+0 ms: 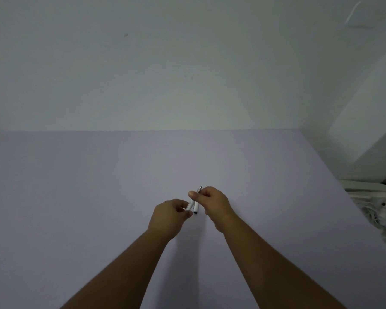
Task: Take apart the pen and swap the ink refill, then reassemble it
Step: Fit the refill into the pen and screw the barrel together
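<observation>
Both my hands meet above the middle of a pale lilac table point(98, 186). My right hand point(212, 202) pinches a white pen barrel point(196, 207) whose open dark end points toward me; a thin metal tip point(200, 188) sticks out above the thumb. My left hand point(169, 216) grips a second short white pen piece point(189, 205) right beside the barrel. The two white pieces lie close together, almost touching; fingers hide their middles. I cannot tell whether the tip belongs to a refill or to the pen's nose.
A plain white wall point(165, 63) rises behind the table's far edge. At the right, past the table's edge, stands a white cabinet or wall block point(366, 130), with a white rack holding crumpled fabric point(379, 210) below it.
</observation>
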`<action>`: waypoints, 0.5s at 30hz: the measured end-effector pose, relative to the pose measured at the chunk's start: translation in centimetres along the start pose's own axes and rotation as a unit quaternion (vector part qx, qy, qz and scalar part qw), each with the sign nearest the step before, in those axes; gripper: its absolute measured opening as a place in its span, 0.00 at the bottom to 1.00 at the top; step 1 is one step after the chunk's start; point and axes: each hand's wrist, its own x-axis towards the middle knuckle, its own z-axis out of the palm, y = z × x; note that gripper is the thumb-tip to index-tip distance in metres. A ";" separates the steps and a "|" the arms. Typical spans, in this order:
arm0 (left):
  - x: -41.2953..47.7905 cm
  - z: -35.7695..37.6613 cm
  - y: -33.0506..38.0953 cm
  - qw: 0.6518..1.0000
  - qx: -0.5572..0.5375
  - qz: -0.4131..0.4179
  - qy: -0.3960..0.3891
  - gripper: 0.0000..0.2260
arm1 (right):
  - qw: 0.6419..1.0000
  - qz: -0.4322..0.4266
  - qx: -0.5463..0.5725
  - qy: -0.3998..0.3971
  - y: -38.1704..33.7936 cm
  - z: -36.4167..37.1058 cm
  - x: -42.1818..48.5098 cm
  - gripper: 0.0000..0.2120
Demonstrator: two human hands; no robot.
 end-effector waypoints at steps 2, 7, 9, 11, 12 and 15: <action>-0.1 0.0 0.0 1.000 -0.002 -0.001 -0.001 0.09 | 1.000 0.007 -0.005 -0.009 -0.1 0.0 0.0 0.12; 0.0 -0.2 0.2 1.000 0.011 0.002 0.003 0.09 | 0.999 -0.011 0.031 -0.027 0.0 -0.5 0.1 0.04; -0.1 -0.1 0.2 1.000 0.018 0.007 -0.001 0.09 | 1.000 0.002 -0.011 -0.011 0.2 -0.3 0.1 0.11; -0.2 0.0 0.2 1.000 0.023 0.007 -0.003 0.09 | 0.999 0.019 -0.030 -0.011 0.2 -0.2 0.2 0.15; -0.2 0.0 0.2 1.000 0.026 0.007 -0.003 0.10 | 0.999 0.022 -0.035 -0.017 0.2 -0.3 0.2 0.16; -0.3 0.1 0.4 0.999 0.040 0.013 -0.002 0.09 | 0.999 0.022 -0.038 -0.029 0.0 -0.6 0.3 0.16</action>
